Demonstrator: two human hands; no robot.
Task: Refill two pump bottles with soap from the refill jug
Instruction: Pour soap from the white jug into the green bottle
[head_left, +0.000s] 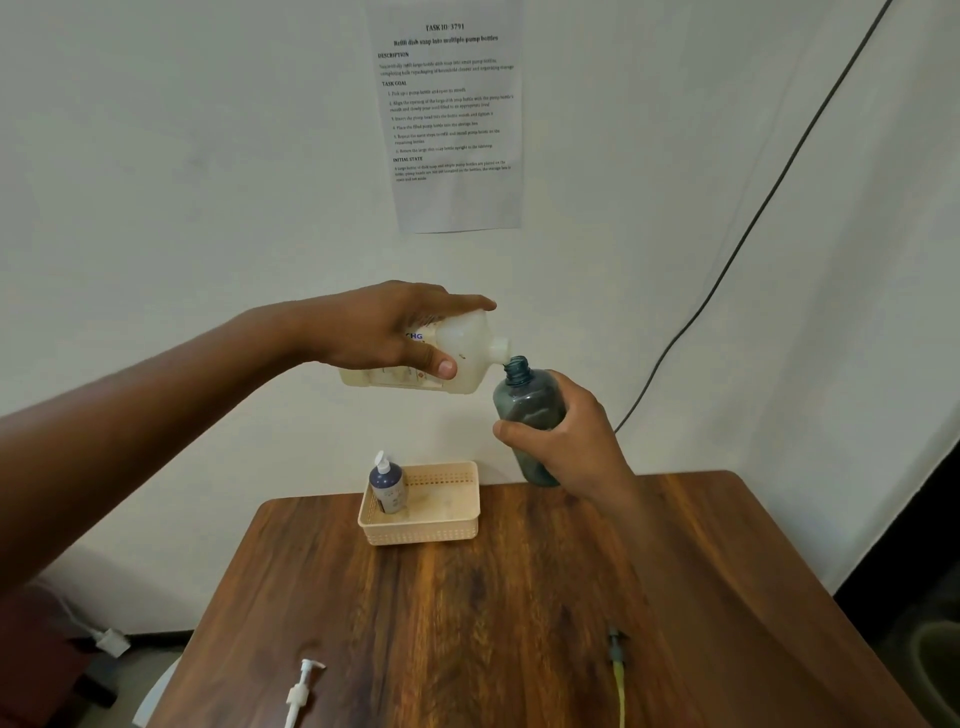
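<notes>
Pouring soap into the second pump bottle
The left hand (384, 332) grips the tipped refill jug (457, 358), spout at the mouth of the teal bottle (527, 405), which the right hand (576, 441) clasps tilted to catch the soap.

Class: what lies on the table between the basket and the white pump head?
Nothing: the head view shows bare wooden table between the basket and white pump head.

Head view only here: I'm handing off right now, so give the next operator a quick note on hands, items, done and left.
Left hand: holds the refill jug tipped on its side, spout at the mouth of the teal bottle.
Right hand: holds that open teal bottle above the table.
Done: the purple bottle, pump on, stands in the basket.
Left: finish pouring, fit a pump, basket it, set the jug upright. A white pump and a pump with a yellow tube lie near the front edge.
</notes>
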